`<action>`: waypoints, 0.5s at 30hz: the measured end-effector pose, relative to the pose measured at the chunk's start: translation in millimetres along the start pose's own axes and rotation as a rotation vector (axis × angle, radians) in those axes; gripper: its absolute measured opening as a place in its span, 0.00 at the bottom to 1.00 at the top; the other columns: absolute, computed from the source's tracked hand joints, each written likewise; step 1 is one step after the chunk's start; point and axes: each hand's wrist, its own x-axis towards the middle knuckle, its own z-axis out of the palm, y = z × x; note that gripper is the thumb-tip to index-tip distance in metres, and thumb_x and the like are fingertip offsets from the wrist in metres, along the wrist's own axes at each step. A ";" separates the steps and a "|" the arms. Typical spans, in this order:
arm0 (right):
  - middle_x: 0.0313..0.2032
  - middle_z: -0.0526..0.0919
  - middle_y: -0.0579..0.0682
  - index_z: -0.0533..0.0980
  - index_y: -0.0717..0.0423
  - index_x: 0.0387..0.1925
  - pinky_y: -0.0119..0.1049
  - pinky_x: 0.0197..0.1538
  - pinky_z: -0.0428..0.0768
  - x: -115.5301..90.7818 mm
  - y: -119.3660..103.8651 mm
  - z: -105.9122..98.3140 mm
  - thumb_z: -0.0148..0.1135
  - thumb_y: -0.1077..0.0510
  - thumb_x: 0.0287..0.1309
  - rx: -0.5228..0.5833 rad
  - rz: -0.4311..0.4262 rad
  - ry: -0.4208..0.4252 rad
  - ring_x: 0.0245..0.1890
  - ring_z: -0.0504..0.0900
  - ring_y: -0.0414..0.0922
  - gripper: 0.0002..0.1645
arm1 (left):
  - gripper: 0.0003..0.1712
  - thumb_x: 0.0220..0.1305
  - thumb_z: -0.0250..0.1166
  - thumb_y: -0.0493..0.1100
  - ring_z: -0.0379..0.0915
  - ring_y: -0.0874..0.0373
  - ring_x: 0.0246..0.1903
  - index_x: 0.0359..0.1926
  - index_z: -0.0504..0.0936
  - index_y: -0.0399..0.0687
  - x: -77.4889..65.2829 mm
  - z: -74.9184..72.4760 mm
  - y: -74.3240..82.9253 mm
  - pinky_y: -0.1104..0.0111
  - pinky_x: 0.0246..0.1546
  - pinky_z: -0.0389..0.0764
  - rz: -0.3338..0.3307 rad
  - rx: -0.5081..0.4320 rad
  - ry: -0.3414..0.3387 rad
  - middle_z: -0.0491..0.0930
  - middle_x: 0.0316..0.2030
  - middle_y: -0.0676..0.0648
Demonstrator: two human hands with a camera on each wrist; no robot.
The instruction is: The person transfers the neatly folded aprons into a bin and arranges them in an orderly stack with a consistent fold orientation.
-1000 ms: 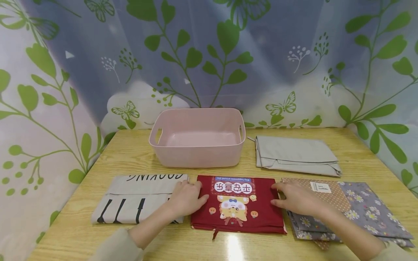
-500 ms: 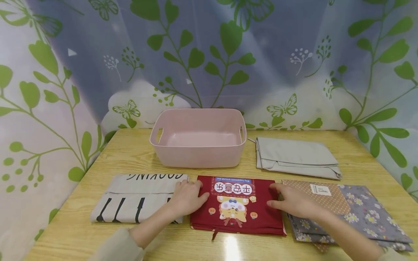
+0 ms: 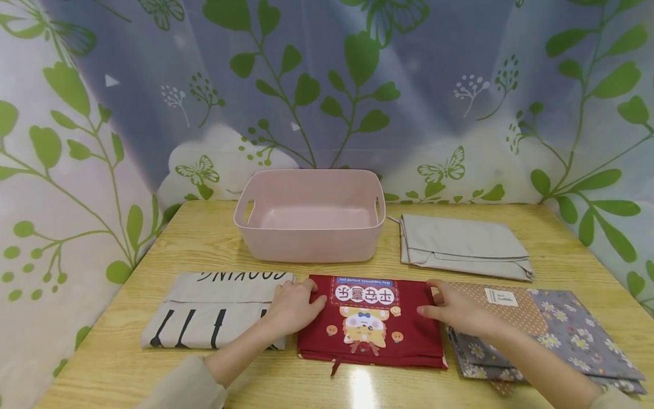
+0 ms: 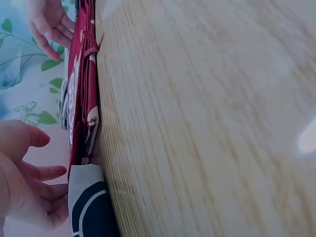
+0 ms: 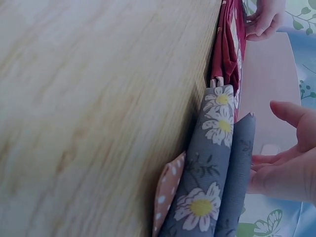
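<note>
A folded red apron [image 3: 368, 324] with a cartoon animal print lies flat at the front of the table. My left hand [image 3: 293, 307] is at its left side, fingertips on the seam beside a folded beige apron [image 3: 204, 318] with black lettering; the thumb points over the red cloth. My right hand [image 3: 457, 307] is at the red apron's right edge, thumb and fingers spread apart. Beneath that hand lies a folded grey daisy apron [image 3: 577, 335] with a dotted brown pocket. In the right wrist view, the right hand's [image 5: 291, 158] thumb stands apart from its loosely bent fingers.
A pink plastic basket [image 3: 309, 245] stands behind the red apron, with nothing seen inside. To its right lies a folded plain grey cloth [image 3: 460, 236]. A leaf-patterned curtain [image 3: 327, 102] hangs behind the wooden table [image 3: 204, 238].
My right hand has shifted slightly left and its fingers have moved a little at the red apron's edge. My left hand has barely moved, and the aprons lie where they were.
</note>
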 end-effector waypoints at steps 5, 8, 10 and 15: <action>0.51 0.71 0.70 0.51 0.71 0.65 0.53 0.45 0.76 0.1 1.7 -0.8 0.61 0.51 0.59 0.077 0.043 -0.007 0.49 0.74 0.59 0.44 | 0.19 0.61 0.62 0.48 0.67 0.58 0.25 0.45 0.76 0.36 0.1 -1.0 2.7 0.70 0.24 0.70 -0.015 -0.068 -0.047 0.78 0.30 0.45; 0.51 0.70 0.71 0.51 0.72 0.65 0.51 0.46 0.77 0.8 1.7 -1.3 0.60 0.51 0.59 0.102 0.052 -0.006 0.48 0.75 0.58 0.44 | 0.20 0.61 0.61 0.47 0.68 0.57 0.28 0.47 0.75 0.35 0.8 -2.1 3.9 0.68 0.28 0.73 -0.033 -0.109 -0.075 0.78 0.34 0.43; 0.52 0.70 0.71 0.50 0.72 0.65 0.50 0.47 0.77 1.3 1.9 -1.6 0.60 0.53 0.59 0.135 0.056 -0.012 0.48 0.76 0.58 0.44 | 0.21 0.61 0.61 0.47 0.69 0.56 0.30 0.47 0.75 0.34 1.4 -3.2 4.1 0.65 0.31 0.75 -0.042 -0.138 -0.092 0.78 0.36 0.42; 0.54 0.66 0.74 0.47 0.73 0.65 0.50 0.50 0.76 1.8 3.8 -3.7 0.58 0.54 0.61 0.223 0.053 -0.037 0.52 0.72 0.62 0.44 | 0.19 0.62 0.61 0.47 0.69 0.54 0.33 0.47 0.75 0.36 3.9 -6.9 1.5 0.64 0.35 0.76 -0.131 -0.262 -0.138 0.76 0.36 0.44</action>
